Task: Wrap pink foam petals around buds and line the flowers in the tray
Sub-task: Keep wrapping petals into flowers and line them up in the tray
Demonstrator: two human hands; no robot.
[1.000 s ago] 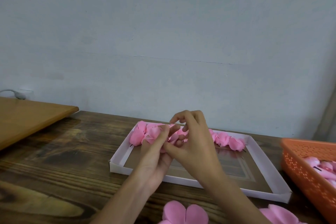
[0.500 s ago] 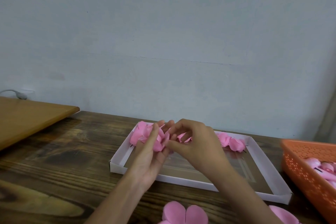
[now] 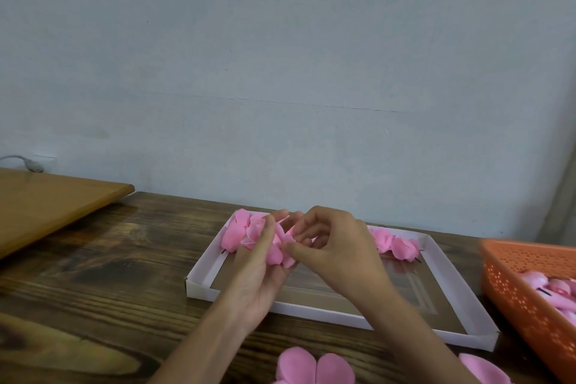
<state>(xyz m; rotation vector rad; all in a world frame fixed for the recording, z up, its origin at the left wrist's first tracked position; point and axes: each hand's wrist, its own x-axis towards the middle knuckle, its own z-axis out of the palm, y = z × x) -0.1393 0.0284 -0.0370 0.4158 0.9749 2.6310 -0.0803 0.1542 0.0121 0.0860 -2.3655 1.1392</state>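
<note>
**Fig. Petal being pressed round a bud above the tray**

Both hands meet over the far left part of the tray [image 3: 311, 310], a shallow white-walled box on the dark wooden tabletop [image 3: 109, 274]. The left hand [image 3: 258, 268] cups a half-made flower [image 3: 276, 254] from below, with its thumb laid across the pink petals. The right hand [image 3: 339, 256] pinches the flower's near edge between thumb and forefinger, its other fingers curled above.

Compared with a second ago, the right hand's fingers have dropped from a high arch to lie close against the flower. The left thumb has closed over the petals. Over the last half second little else shifts. This suggests that a petal has just been folded round the bud and is now being pressed tight. The wrap is probably near its end, and the flower is not yet set down. The bud itself is hidden by fingers and petals.

Finished flowers [image 3: 394, 243] line the tray's far wall on both sides of the hands. Loose petals [image 3: 314, 366] lie on the tabletop nearer the person. An orange basket [image 3: 530, 299] at the right holds more pink pieces.
</note>
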